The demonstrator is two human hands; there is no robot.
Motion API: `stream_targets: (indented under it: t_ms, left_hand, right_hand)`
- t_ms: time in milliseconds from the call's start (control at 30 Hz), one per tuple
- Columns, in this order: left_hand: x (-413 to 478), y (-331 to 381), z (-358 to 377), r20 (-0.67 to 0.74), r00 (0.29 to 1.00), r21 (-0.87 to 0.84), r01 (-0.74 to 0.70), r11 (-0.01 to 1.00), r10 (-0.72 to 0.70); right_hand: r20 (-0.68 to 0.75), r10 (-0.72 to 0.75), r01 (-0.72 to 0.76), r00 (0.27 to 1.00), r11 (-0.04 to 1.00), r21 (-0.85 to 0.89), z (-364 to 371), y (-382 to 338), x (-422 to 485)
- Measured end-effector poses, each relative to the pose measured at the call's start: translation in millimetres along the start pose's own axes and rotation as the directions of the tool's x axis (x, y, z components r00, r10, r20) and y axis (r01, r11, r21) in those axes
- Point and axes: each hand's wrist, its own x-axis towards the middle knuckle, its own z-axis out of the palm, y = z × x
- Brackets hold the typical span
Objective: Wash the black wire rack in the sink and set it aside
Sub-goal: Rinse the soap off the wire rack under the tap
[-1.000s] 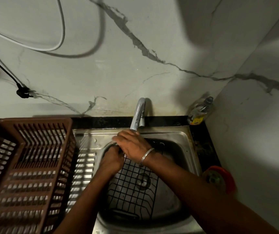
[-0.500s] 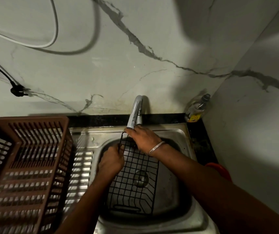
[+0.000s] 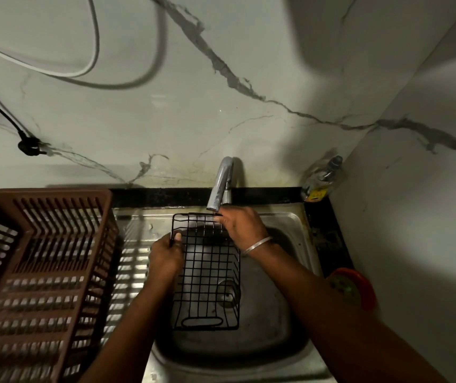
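Note:
The black wire rack (image 3: 207,275) hangs over the steel sink (image 3: 290,225), its far end raised to just under the faucet spout (image 3: 219,189). My left hand (image 3: 166,255) grips the rack's left edge, thumb on the wire. My right hand (image 3: 242,223) lies over the rack's far right corner, fingers curled on the top wire beside the spout. I cannot tell whether water is running.
A brown slatted plastic basket (image 3: 36,272) stands on the ribbed drainboard (image 3: 130,261) at the left. A dish soap bottle (image 3: 323,178) sits in the back right corner. A red-rimmed round object (image 3: 359,286) lies on the black counter at the right. Cables hang on the wall.
The rack's far end has come up from the basin toward the spout. My right hand moved right along its top edge, and my left hand shifted onto the left side.

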Motion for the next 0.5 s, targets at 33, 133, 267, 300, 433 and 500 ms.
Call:
stream_targets:
  t_ms: [33,133,267,300,433,500]
  left_hand:
    - [3,-3,2,0.016,1.0,-0.008,0.001,1.0,-0.001]
    - [-1,5,4,-0.034,0.999,-0.024,0.041,0.999,-0.041]
    - [-11,12,0,-0.048,0.99,-0.07,0.129,0.989,-0.133]
    - [-11,9,0,-0.032,0.992,-0.075,0.118,0.99,-0.12]
    - [-8,-8,2,-0.041,0.994,-0.078,0.095,0.992,-0.099]
    - [-9,-10,1,-0.056,0.994,-0.068,0.092,0.993,-0.096]
  right_hand:
    - [-0.032,0.049,-0.048,0.998,0.998,0.029,2,0,0]
    - [0.007,0.099,-0.1,0.995,0.993,0.069,8,-4,2]
    - [0.016,-0.072,0.07,0.997,0.994,0.081,12,-1,-1]
    - [-0.047,-0.013,0.018,0.999,0.994,0.109,13,-1,-1]
    - [-0.216,0.314,-0.199,0.925,0.881,0.429,28,-5,0]
    - [-0.202,0.255,-0.156,0.946,0.9,0.408,29,-8,-3]
